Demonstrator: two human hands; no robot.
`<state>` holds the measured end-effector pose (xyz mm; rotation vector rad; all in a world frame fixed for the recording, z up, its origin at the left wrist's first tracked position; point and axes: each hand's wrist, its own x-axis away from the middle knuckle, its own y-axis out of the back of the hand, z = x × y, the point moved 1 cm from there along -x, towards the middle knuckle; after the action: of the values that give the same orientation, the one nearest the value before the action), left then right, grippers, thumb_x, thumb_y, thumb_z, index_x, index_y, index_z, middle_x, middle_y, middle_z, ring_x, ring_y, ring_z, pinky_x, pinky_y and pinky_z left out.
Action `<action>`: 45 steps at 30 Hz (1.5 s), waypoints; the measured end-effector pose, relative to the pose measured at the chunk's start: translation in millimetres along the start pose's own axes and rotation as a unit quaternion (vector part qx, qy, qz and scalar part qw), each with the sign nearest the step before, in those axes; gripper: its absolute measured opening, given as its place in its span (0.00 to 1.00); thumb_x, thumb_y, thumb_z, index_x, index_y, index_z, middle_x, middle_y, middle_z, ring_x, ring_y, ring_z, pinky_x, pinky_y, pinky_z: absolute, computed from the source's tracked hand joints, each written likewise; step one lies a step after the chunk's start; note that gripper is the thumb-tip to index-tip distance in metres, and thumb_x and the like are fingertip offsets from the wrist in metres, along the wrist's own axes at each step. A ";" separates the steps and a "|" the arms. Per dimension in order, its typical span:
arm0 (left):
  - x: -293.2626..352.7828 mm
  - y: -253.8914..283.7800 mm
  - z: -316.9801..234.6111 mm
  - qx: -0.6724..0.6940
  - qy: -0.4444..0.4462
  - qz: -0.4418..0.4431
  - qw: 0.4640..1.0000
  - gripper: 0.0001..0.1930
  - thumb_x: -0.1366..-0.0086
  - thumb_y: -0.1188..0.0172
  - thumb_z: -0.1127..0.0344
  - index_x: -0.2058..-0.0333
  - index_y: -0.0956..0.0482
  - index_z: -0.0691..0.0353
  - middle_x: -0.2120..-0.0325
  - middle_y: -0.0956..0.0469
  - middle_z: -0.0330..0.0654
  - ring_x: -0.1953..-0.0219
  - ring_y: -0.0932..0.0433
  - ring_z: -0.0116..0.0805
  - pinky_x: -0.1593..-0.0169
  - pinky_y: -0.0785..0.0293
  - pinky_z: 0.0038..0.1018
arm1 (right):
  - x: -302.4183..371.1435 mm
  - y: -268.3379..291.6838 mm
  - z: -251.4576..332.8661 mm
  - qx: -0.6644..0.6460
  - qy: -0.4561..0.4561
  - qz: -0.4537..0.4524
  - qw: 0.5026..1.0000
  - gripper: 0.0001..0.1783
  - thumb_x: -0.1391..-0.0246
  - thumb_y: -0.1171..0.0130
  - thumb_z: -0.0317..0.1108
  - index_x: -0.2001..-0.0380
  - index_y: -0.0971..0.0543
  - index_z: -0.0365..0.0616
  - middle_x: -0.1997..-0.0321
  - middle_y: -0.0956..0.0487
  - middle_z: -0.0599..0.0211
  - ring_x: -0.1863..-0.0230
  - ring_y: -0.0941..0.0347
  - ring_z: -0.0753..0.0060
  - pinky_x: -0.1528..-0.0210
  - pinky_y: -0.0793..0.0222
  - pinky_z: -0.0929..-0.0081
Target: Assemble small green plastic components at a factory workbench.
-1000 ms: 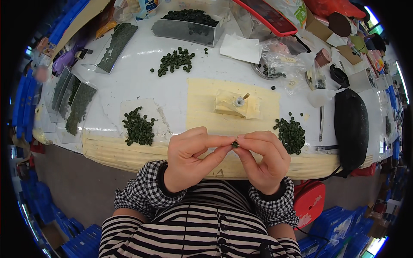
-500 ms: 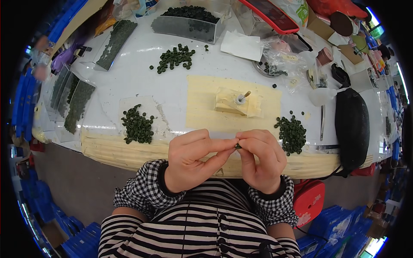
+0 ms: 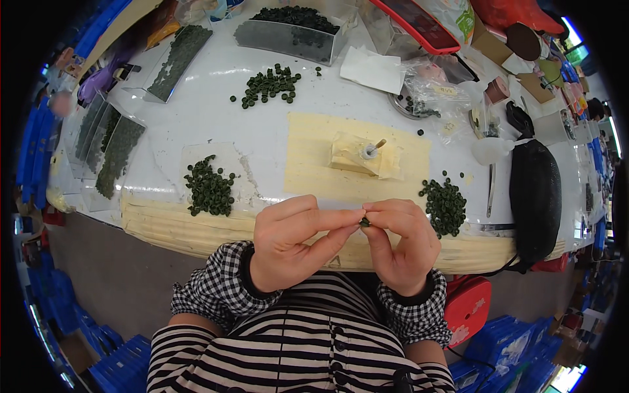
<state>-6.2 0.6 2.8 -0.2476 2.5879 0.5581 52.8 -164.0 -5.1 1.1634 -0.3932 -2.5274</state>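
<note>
At the table's padded front edge, my left hand (image 3: 291, 242) and my right hand (image 3: 403, 243) meet fingertip to fingertip. Between their pinched fingers is a small dark green piece (image 3: 365, 223), mostly covered by the fingertips. Beyond them a block wrapped in cream tape (image 3: 350, 157), with a short stick standing up from it, rests on a yellow sheet (image 3: 304, 147). One pile of small dark green round pieces (image 3: 446, 206) lies just right of my right hand. Another green pile (image 3: 209, 188) is left of my left hand, and a looser one (image 3: 270, 86) lies farther back.
Clear bins of green pieces stand at the back (image 3: 288, 36) and left (image 3: 120, 154). On the right are a black bag-like bundle (image 3: 536, 196), tweezers (image 3: 491, 190), a white squeeze bottle (image 3: 491, 150) and plastic bags (image 3: 436, 92). A red-cased phone (image 3: 419, 25) leans at the back.
Both hands stay pinched together at nearly the same place. My right hand has shifted slightly right, and a little more of the green piece shows between the fingertips.
</note>
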 end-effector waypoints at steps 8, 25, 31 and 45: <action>-0.2 0.5 2.7 0.102 0.105 0.012 0.989 0.10 0.45 0.33 0.77 0.62 0.16 0.63 0.85 0.41 0.29 0.82 0.44 0.18 0.77 0.51 0.19 | 1.5 -0.6 3.1 0.002 -0.012 -0.014 1.000 0.14 0.59 0.30 0.20 0.66 0.21 0.37 0.69 0.19 0.58 0.69 0.20 0.63 0.67 0.24 0.75; 2.0 -1.9 7.9 0.088 0.070 0.008 0.994 0.13 0.43 0.36 0.76 0.57 0.16 0.59 0.86 0.38 0.31 0.84 0.44 0.19 0.79 0.49 0.19 | 1.6 -0.3 3.6 0.039 -0.004 -0.026 0.999 0.14 0.59 0.30 0.19 0.66 0.20 0.36 0.69 0.17 0.56 0.70 0.19 0.64 0.69 0.24 0.77; 0.7 -1.0 6.2 0.080 0.064 -0.003 0.995 0.14 0.44 0.34 0.77 0.58 0.16 0.60 0.86 0.38 0.31 0.83 0.43 0.19 0.79 0.49 0.19 | 0.9 -1.2 3.1 0.038 0.007 -0.025 0.999 0.15 0.58 0.31 0.18 0.63 0.18 0.35 0.68 0.17 0.56 0.71 0.20 0.65 0.70 0.24 0.77; 1.9 -0.9 4.2 0.044 0.027 -0.027 0.998 0.16 0.46 0.34 0.81 0.57 0.16 0.63 0.85 0.33 0.36 0.83 0.37 0.23 0.79 0.42 0.20 | 2.1 0.4 5.1 0.016 -0.004 0.020 1.000 0.18 0.59 0.32 0.17 0.60 0.17 0.35 0.66 0.17 0.56 0.70 0.20 0.66 0.69 0.25 0.79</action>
<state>-5.9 1.5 -1.8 -0.3066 2.6408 0.4215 47.6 -164.7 -3.1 1.1456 -0.4570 -2.5012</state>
